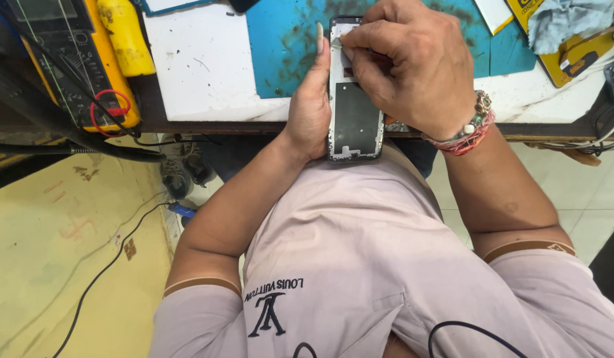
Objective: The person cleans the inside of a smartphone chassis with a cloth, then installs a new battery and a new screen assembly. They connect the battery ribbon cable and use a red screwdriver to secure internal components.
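The left hand [311, 109] is gripping a slim, black, opened phone frame [355, 116] upright over the counter [201, 73] edge, while the right hand [410, 63] is pinching something small against its glossy top.

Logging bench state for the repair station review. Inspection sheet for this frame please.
Surface: white bench top with a stained blue mat.
Job's things: opened phone frame, back facing up, held at the bench edge.
Clutter: yellow multimeter, grey cloth, yellow packet.
Grippers: left hand cradles the frame; right hand pinches at its upper part, beaded bracelets on the wrist.
Cables: red lead loop; black cable across the floor.
Surroundings: yellowish floor left, pale tiles right.
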